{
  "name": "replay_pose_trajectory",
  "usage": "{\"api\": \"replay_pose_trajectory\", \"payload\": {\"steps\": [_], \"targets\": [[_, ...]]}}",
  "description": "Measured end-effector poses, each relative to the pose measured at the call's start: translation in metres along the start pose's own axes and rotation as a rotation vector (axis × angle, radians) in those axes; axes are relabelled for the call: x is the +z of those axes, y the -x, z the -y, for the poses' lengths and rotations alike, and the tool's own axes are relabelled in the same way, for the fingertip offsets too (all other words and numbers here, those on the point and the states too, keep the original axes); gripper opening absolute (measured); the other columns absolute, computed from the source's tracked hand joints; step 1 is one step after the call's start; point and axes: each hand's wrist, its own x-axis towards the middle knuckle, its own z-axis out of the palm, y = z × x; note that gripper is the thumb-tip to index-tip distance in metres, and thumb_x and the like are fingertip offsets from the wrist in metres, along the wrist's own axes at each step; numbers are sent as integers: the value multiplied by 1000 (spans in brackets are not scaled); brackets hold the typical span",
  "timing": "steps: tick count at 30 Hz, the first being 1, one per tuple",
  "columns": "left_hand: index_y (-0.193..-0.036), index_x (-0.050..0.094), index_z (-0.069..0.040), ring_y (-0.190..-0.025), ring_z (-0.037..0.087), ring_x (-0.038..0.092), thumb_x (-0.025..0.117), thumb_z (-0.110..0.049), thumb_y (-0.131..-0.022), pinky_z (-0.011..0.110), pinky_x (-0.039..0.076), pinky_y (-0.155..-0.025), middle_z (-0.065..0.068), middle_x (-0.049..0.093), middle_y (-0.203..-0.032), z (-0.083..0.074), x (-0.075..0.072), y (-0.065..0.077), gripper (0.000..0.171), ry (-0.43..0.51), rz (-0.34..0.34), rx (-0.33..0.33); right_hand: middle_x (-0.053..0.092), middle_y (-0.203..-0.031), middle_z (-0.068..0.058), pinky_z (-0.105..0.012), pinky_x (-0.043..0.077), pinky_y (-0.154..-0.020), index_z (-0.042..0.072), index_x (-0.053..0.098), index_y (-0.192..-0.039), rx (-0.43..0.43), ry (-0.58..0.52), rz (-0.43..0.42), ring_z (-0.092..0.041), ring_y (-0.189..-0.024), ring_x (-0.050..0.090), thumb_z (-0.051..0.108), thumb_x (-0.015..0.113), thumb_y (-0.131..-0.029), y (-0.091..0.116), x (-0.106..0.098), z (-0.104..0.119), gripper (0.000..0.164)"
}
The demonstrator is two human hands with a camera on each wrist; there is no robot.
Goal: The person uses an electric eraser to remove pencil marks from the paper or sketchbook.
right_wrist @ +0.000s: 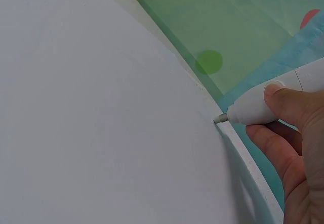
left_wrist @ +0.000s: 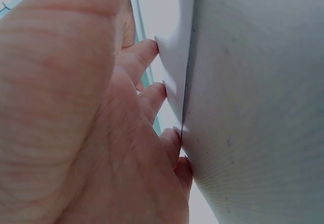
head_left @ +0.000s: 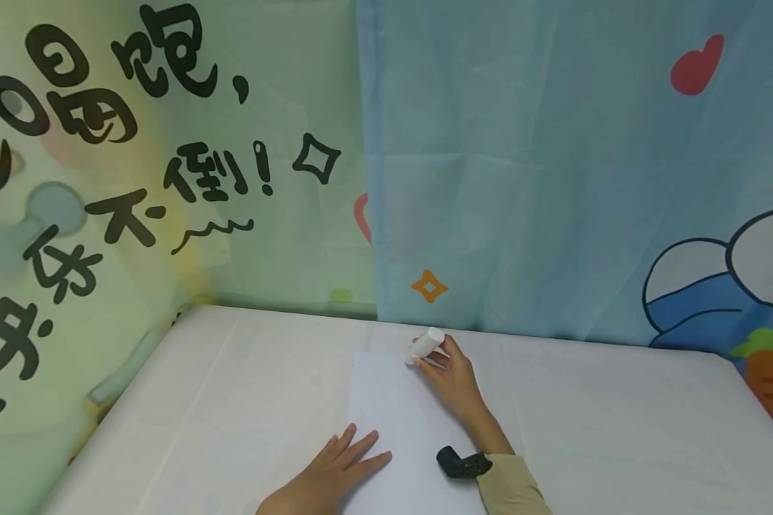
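A sheet of white paper (head_left: pixel 386 400) lies on the white-covered table. My left hand (head_left: pixel 335 472) rests on the sheet's left part, fingers spread and straight. In the left wrist view, the fingertips (left_wrist: pixel 161 90) of the left hand touch the paper near its edge. At the far end of the sheet, my right hand (head_left: pixel 451 379) holds a thick white electric eraser (head_left: pixel 427 343) between thumb and fingers. The right wrist view shows the thumb on a round button of the eraser (right_wrist: pixel 253 105). Its narrow grey tip (right_wrist: pixel 221 118) points down at the paper's far edge.
The white table (head_left: pixel 258 386) extends to both sides of the paper. Behind it hang a green printed cloth (head_left: pixel 283 236) and a blue one (head_left: pixel 522 214). A black wrist camera (head_left: pixel 462 463) sits at the right cuff, over the sheet.
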Motion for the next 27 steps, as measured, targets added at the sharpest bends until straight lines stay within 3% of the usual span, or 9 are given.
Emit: {"api": "replay_pose_trajectory", "payload": {"steps": [13,27], "targets": [[-154,32,-26,-145,43,22,63,-59,-86,57,27,-112,8,28,-160,0,0,-1,82,38,22,-17,61,-116,-28,-26,55,-84,-10,51,-124,-54,15,-15,-38,-101,66,-11,70,-81,2,-1,-1,47],[-154,31,-26,-145,41,21,63,-60,-85,56,27,-113,7,27,-160,-1,0,-2,83,14,27,-20,59,-119,-27,-32,56,-84,-8,52,-123,9,23,-17,-45,-104,64,-10,71,-82,1,-4,1,46]]}}
